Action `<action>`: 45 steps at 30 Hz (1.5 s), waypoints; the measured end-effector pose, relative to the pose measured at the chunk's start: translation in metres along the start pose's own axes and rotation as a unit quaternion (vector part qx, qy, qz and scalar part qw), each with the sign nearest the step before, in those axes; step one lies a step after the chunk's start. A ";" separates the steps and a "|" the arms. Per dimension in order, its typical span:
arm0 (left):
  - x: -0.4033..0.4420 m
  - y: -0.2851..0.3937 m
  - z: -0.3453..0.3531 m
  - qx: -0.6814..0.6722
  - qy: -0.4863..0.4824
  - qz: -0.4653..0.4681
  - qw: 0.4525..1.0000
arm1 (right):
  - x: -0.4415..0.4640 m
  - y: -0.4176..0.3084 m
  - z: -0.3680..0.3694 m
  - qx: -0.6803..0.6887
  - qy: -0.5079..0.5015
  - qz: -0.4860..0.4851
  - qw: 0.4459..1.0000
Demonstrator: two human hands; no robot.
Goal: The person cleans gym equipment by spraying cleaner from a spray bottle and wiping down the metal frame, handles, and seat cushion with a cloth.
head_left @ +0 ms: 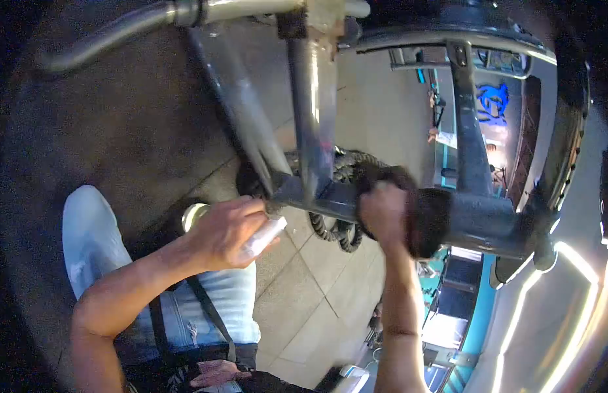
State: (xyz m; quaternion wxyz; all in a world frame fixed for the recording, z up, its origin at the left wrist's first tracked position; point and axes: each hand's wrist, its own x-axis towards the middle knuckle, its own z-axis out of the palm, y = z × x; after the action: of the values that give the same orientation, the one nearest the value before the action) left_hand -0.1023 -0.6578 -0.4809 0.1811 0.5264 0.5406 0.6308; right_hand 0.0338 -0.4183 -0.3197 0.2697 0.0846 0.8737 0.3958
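My left hand (235,232) is closed round a small white object (265,237), perhaps a cloth or paper, beside the lower end of the grey metal frame (314,111). Over at the right, my right hand (384,213) is closed against a dark, blurred thing (409,190) on the thick horizontal bar (481,223); whether it grips this or a cloth there cannot be made out. Both hands are near the same bar, one on each side of the upright tubes.
A thick black rope (350,164) lies coiled on the tiled floor (310,288) behind the bar. My legs in light jeans (212,308) are at the lower left. A curved grey tube (114,36) spans the top left. Distant people (494,157) and bright light strips (582,314) show at the right.
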 end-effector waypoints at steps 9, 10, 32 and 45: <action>0.005 -0.010 0.019 0.040 -0.033 0.001 0.999 | -0.018 -0.064 0.032 0.247 0.086 0.069 0.963; 0.008 -0.012 0.024 0.040 -0.038 0.009 0.998 | -0.037 -0.055 0.058 0.278 0.027 0.107 0.954; 0.079 -0.001 -0.039 0.303 0.001 0.111 0.947 | -0.077 -0.018 -0.019 0.026 0.276 0.161 0.947; -0.067 -0.028 -0.059 0.291 0.159 -0.123 0.935 | 0.088 -0.135 0.029 0.473 0.306 0.324 0.760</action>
State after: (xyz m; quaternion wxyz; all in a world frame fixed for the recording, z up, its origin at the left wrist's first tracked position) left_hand -0.1373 -0.7302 -0.5282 0.0075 0.3781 0.7828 0.4942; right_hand -0.0157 -0.4578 -0.4706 -0.2309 0.3535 0.9065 0.0010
